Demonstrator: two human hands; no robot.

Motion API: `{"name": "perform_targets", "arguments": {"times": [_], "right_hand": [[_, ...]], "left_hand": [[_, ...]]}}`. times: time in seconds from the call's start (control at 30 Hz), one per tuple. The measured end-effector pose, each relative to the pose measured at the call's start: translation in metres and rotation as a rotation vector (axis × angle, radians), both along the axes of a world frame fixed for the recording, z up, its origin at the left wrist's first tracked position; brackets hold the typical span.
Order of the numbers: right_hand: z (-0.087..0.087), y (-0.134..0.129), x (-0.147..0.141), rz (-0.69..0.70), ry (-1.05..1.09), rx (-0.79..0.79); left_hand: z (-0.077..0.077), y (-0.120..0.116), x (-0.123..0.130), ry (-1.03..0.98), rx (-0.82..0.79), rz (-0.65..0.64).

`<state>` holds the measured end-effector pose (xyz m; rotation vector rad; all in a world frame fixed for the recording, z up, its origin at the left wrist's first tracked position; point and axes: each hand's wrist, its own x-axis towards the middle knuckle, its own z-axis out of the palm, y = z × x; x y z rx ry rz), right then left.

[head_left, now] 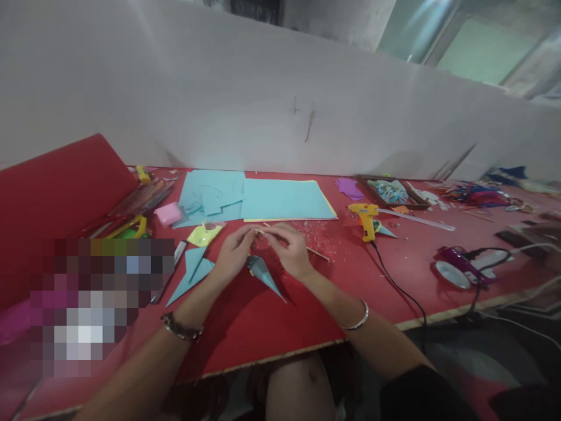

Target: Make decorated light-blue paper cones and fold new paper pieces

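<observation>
Over the middle of the red table, my left hand (233,252) and my right hand (289,250) meet with fingertips pinched together. Between them is a small pale piece (259,231), too small to name. A blue paper cone (265,275) lies just below my hands, its point toward the table's front edge. Beside my left wrist are cut blue paper pieces (193,273) and a yellow paper piece with cut-outs (204,235). A thin wooden stick (318,254) shows from behind my right hand.
Blue sheets (284,199) lie at the back. To the right are a yellow glue gun (367,221) with a black cord, a tray of scraps (360,182), a clear strip (421,220) and a purple lamp-like device (464,266). A pink object (168,214) sits left.
</observation>
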<state>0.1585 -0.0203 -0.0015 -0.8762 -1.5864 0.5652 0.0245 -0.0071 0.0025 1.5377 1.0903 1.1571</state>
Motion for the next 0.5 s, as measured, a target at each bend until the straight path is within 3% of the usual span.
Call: {"name": "perform_targets", "arguments": {"times": [0.17,0.5], "right_hand": [[0.0003,-0.0013,-0.0005,-0.021,-0.11,0.074],[-0.0015,0.0025,0.0027,-0.047,-0.194,0.05]], "left_hand": [[0.0051,-0.0033,-0.0004,0.009,-0.016,-0.016],[0.0068,-0.0017,-0.0003,-0.072,-0.093,-0.115]]}}
